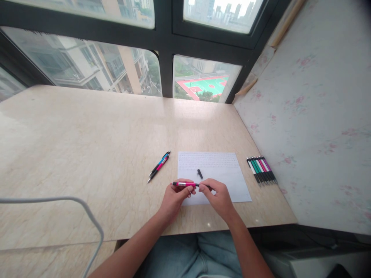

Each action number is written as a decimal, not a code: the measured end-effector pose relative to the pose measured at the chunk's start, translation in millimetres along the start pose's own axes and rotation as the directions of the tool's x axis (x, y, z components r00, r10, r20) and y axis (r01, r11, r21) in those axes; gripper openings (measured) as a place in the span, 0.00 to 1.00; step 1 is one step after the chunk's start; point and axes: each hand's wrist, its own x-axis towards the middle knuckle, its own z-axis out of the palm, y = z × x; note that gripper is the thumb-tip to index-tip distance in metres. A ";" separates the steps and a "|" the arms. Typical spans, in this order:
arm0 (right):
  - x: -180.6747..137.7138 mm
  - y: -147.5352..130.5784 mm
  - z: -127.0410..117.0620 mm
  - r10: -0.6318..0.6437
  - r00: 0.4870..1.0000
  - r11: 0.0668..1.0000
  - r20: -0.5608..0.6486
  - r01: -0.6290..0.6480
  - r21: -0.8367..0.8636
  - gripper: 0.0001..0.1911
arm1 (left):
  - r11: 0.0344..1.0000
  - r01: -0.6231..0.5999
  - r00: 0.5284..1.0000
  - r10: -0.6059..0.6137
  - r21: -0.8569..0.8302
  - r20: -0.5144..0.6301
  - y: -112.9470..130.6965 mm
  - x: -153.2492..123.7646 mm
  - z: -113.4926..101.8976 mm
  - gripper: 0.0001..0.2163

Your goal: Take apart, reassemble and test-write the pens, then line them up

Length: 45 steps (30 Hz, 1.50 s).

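My left hand [174,197] pinches a pink pen [183,184] with a silver band, held level over the near edge of a white sheet of paper [220,172]. My right hand [218,195] pinches the pen's dark right end. A small black pen part [199,173] lies loose on the paper just beyond my fingers. Left of the paper, two pens [159,166], one blue and one pink, lie side by side on the beige marble table [87,146].
A row of several pens [261,170] in green, pink and purple lies at the table's right edge beside a pale wall. A grey cable [72,204] loops over the near left. A dark-framed window runs along the far edge.
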 end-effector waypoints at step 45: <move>-5.6 5.5 0.8 -0.009 1.000 0.997 -0.015 0.008 -0.071 0.09 | 0.986 0.095 0.995 -0.095 -0.138 0.000 4.2 0.5 0.3 0.12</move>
